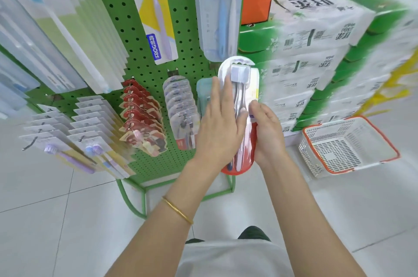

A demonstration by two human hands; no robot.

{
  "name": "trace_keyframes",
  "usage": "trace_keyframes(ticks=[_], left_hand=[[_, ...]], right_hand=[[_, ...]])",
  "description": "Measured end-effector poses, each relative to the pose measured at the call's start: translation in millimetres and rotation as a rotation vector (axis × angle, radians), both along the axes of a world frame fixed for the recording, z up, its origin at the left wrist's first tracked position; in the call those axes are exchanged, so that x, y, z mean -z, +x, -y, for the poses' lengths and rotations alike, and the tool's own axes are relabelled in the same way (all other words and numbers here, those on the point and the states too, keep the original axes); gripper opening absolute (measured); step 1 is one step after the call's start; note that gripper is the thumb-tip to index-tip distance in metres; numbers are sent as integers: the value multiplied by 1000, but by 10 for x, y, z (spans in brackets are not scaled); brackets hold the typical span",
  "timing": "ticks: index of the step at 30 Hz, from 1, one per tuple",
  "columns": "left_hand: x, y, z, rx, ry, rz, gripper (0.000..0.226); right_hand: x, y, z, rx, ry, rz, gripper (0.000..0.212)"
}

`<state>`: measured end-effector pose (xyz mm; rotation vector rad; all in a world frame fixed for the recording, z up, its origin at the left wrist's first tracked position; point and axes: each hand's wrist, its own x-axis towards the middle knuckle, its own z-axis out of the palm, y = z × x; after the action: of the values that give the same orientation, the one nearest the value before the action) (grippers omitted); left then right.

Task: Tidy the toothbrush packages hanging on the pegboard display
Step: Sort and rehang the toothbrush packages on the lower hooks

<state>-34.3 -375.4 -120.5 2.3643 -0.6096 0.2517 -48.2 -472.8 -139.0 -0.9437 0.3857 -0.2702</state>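
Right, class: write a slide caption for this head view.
Left hand presses, right hand grips a toothbrush package at the green pegboard.

Red-white toothbrush package (243,86) — upright, beside hanging packages (142,116), green pegboard (138,46)

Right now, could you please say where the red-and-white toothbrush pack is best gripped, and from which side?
Probably the right edge of the toothbrush pack, mid-length, from the right, where the right hand holds it: the card is long and flat, and the left hand lies across its front.
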Motion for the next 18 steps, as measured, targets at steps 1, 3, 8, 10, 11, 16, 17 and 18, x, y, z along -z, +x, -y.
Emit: trace_keyframes(ticks=[1,3,8,10,11,16,17,18], left_hand=[[30,-20,21,53,42,-18,68],[95,-55,44,159,129,-71,69],[96,-46,81,318,305,-151,87],[52,-29,92,352,387,-172,102],[38,-17,98,358,424,-175,109],[46,-12,130,322,503,-164,130],[62,-11,133,318,498,-174,131],[84,-6,133,317,482,-194,130]], right_hand=[[-13,5,57,34,14,-3,22],[-26,12,167,101,49,-19,17],[35,1,358,213,139,-70,12],[64,-11,387,207,147,-67,13],[75,-11,394,208,149,-55,13],[82,-9,380,153,209,-88,46],[71,-21,361,117,236,-117,64],[77,-24,359,68,258,-136,77]])
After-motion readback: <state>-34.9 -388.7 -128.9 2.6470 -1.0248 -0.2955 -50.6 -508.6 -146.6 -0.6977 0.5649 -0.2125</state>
